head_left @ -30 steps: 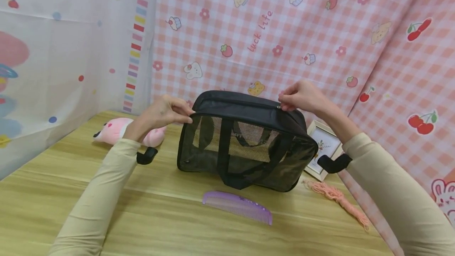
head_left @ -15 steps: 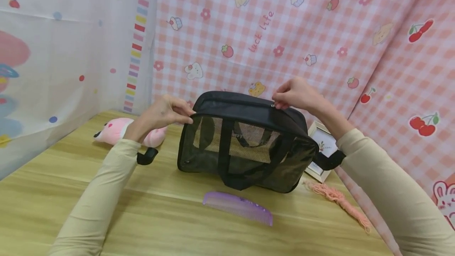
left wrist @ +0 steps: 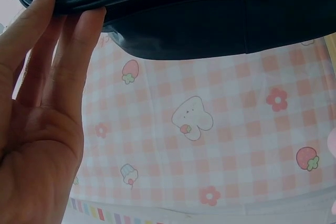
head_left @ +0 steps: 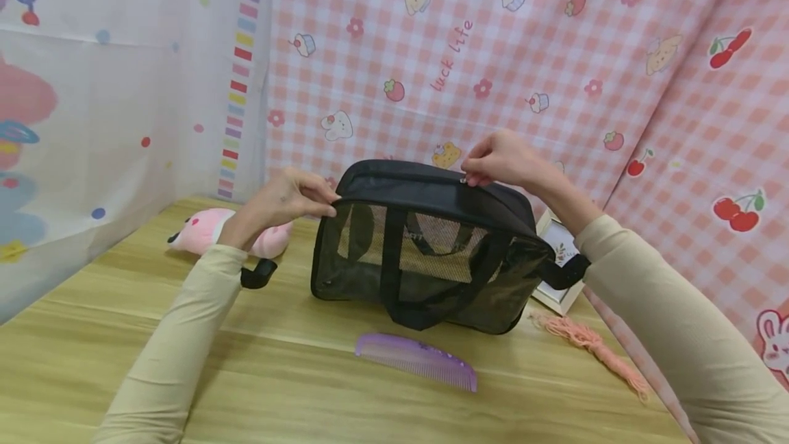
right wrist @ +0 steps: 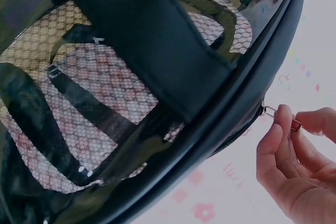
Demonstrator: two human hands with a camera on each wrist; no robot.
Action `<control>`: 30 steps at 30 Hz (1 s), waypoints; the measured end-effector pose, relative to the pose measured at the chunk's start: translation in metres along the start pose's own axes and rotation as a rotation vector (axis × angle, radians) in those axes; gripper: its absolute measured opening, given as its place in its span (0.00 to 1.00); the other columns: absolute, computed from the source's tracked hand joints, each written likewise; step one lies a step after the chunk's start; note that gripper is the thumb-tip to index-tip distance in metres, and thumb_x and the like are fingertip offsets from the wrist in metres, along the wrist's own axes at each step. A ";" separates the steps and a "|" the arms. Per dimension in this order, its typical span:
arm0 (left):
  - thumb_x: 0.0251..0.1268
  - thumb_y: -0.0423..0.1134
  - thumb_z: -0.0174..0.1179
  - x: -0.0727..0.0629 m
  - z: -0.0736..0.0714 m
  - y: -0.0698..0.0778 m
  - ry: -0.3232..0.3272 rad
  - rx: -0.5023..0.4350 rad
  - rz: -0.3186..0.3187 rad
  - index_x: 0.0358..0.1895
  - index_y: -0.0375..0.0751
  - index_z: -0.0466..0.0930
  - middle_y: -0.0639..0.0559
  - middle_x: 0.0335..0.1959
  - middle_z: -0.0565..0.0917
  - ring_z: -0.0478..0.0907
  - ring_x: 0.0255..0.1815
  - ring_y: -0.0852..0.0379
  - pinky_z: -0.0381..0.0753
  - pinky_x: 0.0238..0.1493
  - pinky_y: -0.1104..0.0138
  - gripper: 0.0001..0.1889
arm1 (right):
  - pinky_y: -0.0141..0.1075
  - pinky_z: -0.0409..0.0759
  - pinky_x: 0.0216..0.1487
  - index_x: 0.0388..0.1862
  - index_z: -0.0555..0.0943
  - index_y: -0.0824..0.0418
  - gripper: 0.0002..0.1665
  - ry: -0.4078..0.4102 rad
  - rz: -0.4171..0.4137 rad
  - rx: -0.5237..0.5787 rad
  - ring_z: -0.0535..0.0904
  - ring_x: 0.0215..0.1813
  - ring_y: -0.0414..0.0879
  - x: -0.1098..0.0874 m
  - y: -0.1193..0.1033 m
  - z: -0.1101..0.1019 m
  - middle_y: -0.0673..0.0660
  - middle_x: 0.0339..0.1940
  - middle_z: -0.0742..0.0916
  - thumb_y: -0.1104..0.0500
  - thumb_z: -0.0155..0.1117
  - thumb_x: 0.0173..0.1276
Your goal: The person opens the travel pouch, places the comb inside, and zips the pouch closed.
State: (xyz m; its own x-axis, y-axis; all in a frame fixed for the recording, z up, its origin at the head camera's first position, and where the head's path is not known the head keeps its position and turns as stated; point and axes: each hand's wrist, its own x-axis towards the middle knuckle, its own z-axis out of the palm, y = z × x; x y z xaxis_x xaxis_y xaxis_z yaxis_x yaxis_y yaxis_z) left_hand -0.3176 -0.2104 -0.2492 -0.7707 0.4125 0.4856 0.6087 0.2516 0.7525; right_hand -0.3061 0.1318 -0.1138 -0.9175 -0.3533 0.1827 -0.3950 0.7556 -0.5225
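A black bag (head_left: 370,286) with clear, see-through sides, mesh panels and black strap handles stands upright on the table. My left hand (head_left: 286,194) pinches its top left corner along the piped edge; in the left wrist view the thumb lies on the near side and the fingers (left wrist: 92,30) on the other. Above the bag's top, my right hand (head_left: 502,159) pinches the metal zipper pull (right wrist: 297,125) between thumb and fingers. The zipper runs along the black top panel (head_left: 409,187), with the pull a little right of its middle.
A purple comb (head_left: 416,360) lies in front of the bag. Behind my left wrist is a pink plush toy (head_left: 200,230). To the right, a picture frame (head_left: 557,297) leans behind a bundle of peach cord (head_left: 594,348). Patterned cloth (head_left: 370,53) hangs behind the wooden table (head_left: 277,375).
My right hand has moved left along the bag's top with the zipper pull. The left hand has kept its grip on the corner, and the bag has hardly shifted.
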 end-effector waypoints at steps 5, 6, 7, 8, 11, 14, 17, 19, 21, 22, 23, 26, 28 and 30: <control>0.52 0.30 0.70 0.001 0.002 -0.001 -0.002 0.005 0.011 0.37 0.35 0.87 0.44 0.41 0.84 0.84 0.35 0.53 0.84 0.35 0.61 0.08 | 0.38 0.84 0.37 0.41 0.83 0.75 0.14 -0.006 -0.003 0.009 0.84 0.30 0.48 0.002 -0.001 0.003 0.59 0.27 0.86 0.63 0.58 0.69; 0.52 0.30 0.70 0.001 0.002 -0.002 -0.005 0.003 0.015 0.38 0.35 0.87 0.44 0.41 0.84 0.84 0.34 0.53 0.84 0.35 0.60 0.08 | 0.38 0.84 0.37 0.41 0.83 0.76 0.14 -0.006 -0.002 0.011 0.84 0.30 0.49 0.003 -0.002 0.003 0.59 0.27 0.86 0.63 0.58 0.69; 0.52 0.30 0.70 0.001 0.002 -0.002 -0.007 0.003 0.018 0.38 0.35 0.87 0.44 0.41 0.84 0.84 0.34 0.53 0.84 0.35 0.61 0.08 | 0.38 0.84 0.37 0.41 0.83 0.76 0.14 -0.006 -0.002 0.010 0.84 0.30 0.49 0.003 -0.002 0.004 0.59 0.27 0.86 0.64 0.58 0.69; 0.52 0.29 0.70 0.001 0.002 -0.003 -0.009 0.000 0.021 0.38 0.34 0.87 0.44 0.41 0.84 0.84 0.35 0.54 0.84 0.35 0.61 0.08 | 0.39 0.84 0.37 0.41 0.83 0.76 0.14 -0.007 -0.002 0.011 0.84 0.29 0.49 0.003 -0.002 0.004 0.59 0.27 0.86 0.64 0.59 0.68; 0.52 0.28 0.70 0.000 0.002 -0.003 -0.010 -0.013 0.029 0.38 0.33 0.87 0.44 0.40 0.84 0.83 0.35 0.54 0.84 0.36 0.62 0.08 | 0.38 0.84 0.36 0.41 0.83 0.76 0.14 -0.009 -0.006 0.016 0.84 0.28 0.48 0.005 -0.005 0.005 0.59 0.26 0.86 0.64 0.59 0.68; 0.52 0.27 0.70 0.000 0.001 -0.002 -0.001 -0.012 0.032 0.37 0.32 0.87 0.44 0.38 0.85 0.83 0.36 0.54 0.84 0.37 0.63 0.08 | 0.39 0.84 0.36 0.41 0.83 0.77 0.14 -0.010 -0.005 0.035 0.84 0.28 0.47 0.008 -0.008 0.005 0.60 0.26 0.86 0.64 0.59 0.68; 0.52 0.28 0.70 0.001 0.000 0.000 0.008 0.003 0.020 0.38 0.33 0.87 0.44 0.38 0.85 0.84 0.35 0.54 0.84 0.36 0.63 0.08 | 0.39 0.84 0.37 0.42 0.82 0.76 0.14 -0.010 0.000 0.051 0.84 0.27 0.47 0.011 -0.010 0.005 0.60 0.26 0.86 0.64 0.59 0.68; 0.53 0.30 0.70 0.002 0.000 0.001 0.008 0.011 0.008 0.38 0.34 0.87 0.45 0.39 0.85 0.84 0.35 0.54 0.84 0.36 0.63 0.09 | 0.40 0.84 0.36 0.41 0.83 0.75 0.13 -0.010 -0.002 0.058 0.84 0.27 0.47 0.013 -0.012 0.006 0.60 0.26 0.86 0.64 0.59 0.68; 0.53 0.30 0.70 0.002 0.000 0.002 0.002 0.014 0.002 0.39 0.34 0.87 0.44 0.40 0.85 0.84 0.36 0.54 0.84 0.36 0.63 0.09 | 0.39 0.84 0.36 0.41 0.83 0.75 0.13 -0.014 -0.010 0.053 0.83 0.27 0.47 0.014 -0.014 0.006 0.60 0.25 0.86 0.64 0.59 0.68; 0.53 0.30 0.70 0.002 0.000 0.002 -0.001 0.014 0.001 0.39 0.34 0.87 0.44 0.40 0.85 0.84 0.36 0.54 0.84 0.37 0.63 0.09 | 0.39 0.84 0.36 0.41 0.83 0.76 0.13 -0.016 -0.011 0.051 0.84 0.27 0.47 0.015 -0.015 0.006 0.60 0.25 0.86 0.64 0.59 0.68; 0.53 0.30 0.70 0.002 -0.001 0.003 -0.002 0.013 0.001 0.39 0.34 0.87 0.44 0.41 0.85 0.84 0.36 0.54 0.84 0.37 0.63 0.09 | 0.39 0.84 0.36 0.41 0.83 0.76 0.13 -0.020 -0.014 0.049 0.84 0.27 0.48 0.015 -0.016 0.006 0.60 0.25 0.86 0.64 0.59 0.68; 0.53 0.30 0.70 0.002 -0.001 0.002 0.004 0.013 0.012 0.39 0.34 0.87 0.44 0.41 0.84 0.83 0.36 0.54 0.84 0.37 0.63 0.09 | 0.38 0.84 0.35 0.41 0.83 0.76 0.14 -0.027 -0.016 0.050 0.84 0.28 0.49 0.018 -0.018 0.008 0.60 0.26 0.86 0.64 0.59 0.68; 0.53 0.29 0.70 0.002 0.000 0.002 0.007 0.012 0.020 0.38 0.33 0.87 0.44 0.40 0.84 0.83 0.36 0.54 0.84 0.36 0.63 0.09 | 0.37 0.84 0.35 0.42 0.82 0.76 0.14 -0.032 -0.009 0.052 0.84 0.29 0.49 0.019 -0.019 0.009 0.60 0.26 0.86 0.64 0.59 0.68; 0.53 0.29 0.70 0.001 0.000 0.001 0.004 0.010 0.022 0.38 0.33 0.87 0.44 0.40 0.84 0.83 0.36 0.54 0.84 0.36 0.63 0.09 | 0.37 0.84 0.35 0.44 0.82 0.76 0.14 -0.035 -0.005 0.056 0.84 0.29 0.49 0.021 -0.019 0.012 0.60 0.27 0.86 0.64 0.59 0.68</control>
State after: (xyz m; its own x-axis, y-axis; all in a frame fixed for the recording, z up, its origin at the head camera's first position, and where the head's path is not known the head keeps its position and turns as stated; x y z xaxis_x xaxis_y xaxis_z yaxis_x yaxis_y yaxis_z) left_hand -0.3177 -0.2099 -0.2483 -0.7579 0.4143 0.5040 0.6274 0.2509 0.7372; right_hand -0.3171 0.1033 -0.1100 -0.9130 -0.3768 0.1566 -0.3954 0.7223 -0.5674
